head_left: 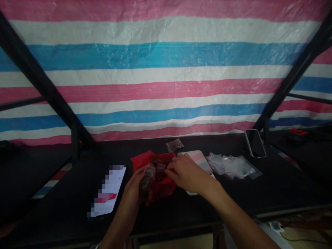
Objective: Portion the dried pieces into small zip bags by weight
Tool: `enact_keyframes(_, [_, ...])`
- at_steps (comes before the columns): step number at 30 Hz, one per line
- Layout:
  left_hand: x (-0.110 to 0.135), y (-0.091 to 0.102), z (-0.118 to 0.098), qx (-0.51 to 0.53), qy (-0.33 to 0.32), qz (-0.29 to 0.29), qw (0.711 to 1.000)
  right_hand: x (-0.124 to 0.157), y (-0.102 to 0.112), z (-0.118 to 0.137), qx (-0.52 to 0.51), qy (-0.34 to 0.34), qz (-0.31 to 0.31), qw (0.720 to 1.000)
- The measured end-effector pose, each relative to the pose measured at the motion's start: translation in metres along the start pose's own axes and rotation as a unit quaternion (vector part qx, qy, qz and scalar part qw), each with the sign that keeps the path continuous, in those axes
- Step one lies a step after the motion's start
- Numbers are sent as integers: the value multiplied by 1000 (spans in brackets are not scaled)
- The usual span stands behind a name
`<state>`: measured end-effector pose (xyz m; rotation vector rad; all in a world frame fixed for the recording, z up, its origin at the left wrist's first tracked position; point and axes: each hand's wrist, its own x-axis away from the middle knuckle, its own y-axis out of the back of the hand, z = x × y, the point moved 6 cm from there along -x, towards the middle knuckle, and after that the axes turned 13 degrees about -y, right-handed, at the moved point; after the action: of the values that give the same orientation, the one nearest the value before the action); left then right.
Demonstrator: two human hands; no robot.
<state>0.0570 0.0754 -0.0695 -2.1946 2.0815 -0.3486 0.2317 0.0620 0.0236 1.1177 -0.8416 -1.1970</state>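
A red plastic bag (141, 162) full of dark small pieces lies open on the black table (64, 207). My left hand (135, 185) is closed round a small clear packet (148, 176) of the dark pieces at the bag's front. My right hand (185, 173) reaches into the bag from the right, its fingers pinched at the packet's top edge. What the right fingers grip is hard to make out in the dim light.
A filled small packet (175, 145) lies behind the bag. A pile of empty clear packets (233, 166) is to the right, with a phone (255, 142) leaning beyond it. A white paper (110, 190) lies left. A pale striped flat object (199, 159) sits under my right hand.
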Motion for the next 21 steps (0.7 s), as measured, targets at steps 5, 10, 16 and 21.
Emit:
enact_keyframes(5, [0,-1,1,0,-16,17,1000,-2,-3,2,-17,4,-9,1000])
enact_keyframes(10, [1,-5,4,64,25,23,997,-3,-3,4,-25,6,-7,1000])
enact_keyframes(16, [-2,-1,1,30,-51,-9,998,-5,-2,0,-49,4,-29,998])
enact_keyframes(21, [5,-11,-15,-125,-247,10,961,-7,-4,-3,-144,-16,-54,988])
